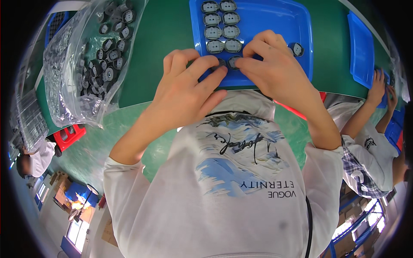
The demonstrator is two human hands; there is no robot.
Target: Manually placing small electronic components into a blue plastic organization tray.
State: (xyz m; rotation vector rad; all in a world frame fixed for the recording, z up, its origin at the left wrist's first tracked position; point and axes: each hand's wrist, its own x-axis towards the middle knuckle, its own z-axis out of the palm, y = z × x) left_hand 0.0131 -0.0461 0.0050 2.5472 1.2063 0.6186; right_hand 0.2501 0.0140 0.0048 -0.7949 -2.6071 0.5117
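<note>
Left: clear bag (63,79) of grey parts (110,75). Left hand (184,81) touches one near-left part (221,64) in the blue tray (273,21); right hand (274,64), apart from it, touches the neighbouring part (233,62). Whether either grips, cannot tell. Far right: loose part (297,49).

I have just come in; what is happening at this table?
At a shallow blue plastic tray, a person's left hand and right hand each touch a rounded grey-black part, on the near side of two columns of four similar parts. Another lies alone toward the tray's right. A clear plastic bag at left holds many more.
</note>
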